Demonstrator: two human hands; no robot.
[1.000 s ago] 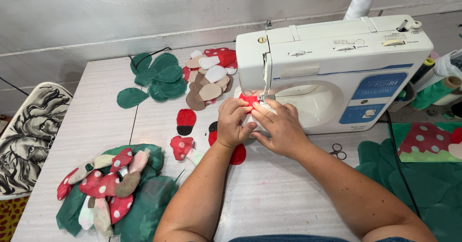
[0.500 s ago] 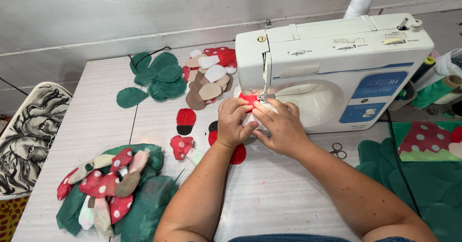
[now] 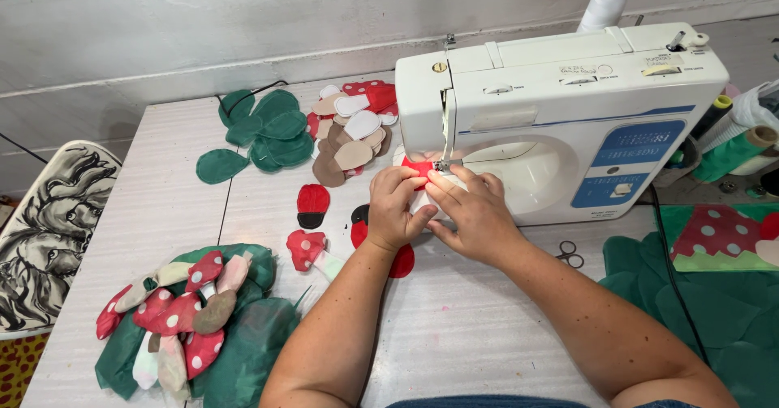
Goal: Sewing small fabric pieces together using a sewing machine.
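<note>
Both hands, left hand [image 3: 395,207] and right hand [image 3: 471,213], pinch the red fabric piece [image 3: 419,167] under the sewing machine [image 3: 560,116].

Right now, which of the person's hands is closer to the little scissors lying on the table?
Right. The right hand rests by the sewing machine, with the scissors just beyond its wrist. The left hand sits on the far side of the right hand, pressing the red fabric piece.

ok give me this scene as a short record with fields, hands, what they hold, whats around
left hand: left hand pressing the red fabric piece
right hand: right hand pinching the same piece
machine: white sewing machine, needle over the piece
table left: green leaf cutouts, pile of spotted mushroom shapes
table right: small scissors
</note>
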